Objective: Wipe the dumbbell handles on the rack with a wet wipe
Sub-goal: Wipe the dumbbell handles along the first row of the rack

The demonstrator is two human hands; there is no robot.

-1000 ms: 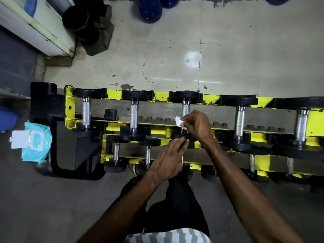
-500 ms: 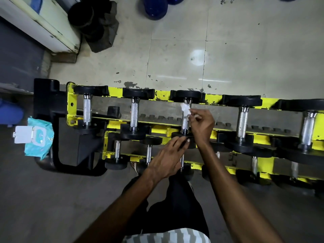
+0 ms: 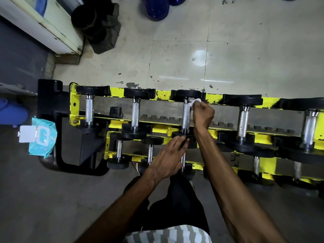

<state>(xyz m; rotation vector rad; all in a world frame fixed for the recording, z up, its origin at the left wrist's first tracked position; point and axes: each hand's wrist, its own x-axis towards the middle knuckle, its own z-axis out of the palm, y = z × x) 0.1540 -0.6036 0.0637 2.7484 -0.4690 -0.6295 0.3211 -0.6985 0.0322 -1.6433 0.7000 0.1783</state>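
**Wipe at the far end of the third handle**

The right hand (image 3: 203, 116) pinches the crumpled wet wipe (image 3: 194, 101) between curled fingers and presses it on the far end of the knurled dumbbell handle (image 3: 186, 116), third from the left on the upper tier of the yellow rack (image 3: 117, 93). The left hand (image 3: 166, 158) lies with straight fingers on the near black head (image 3: 190, 139) of the same dumbbell, probably to stop it from rolling under the rubbing. The open wet-wipe pack (image 3: 43, 139) lies on the floor at the left, near enough for a fresh sheet.
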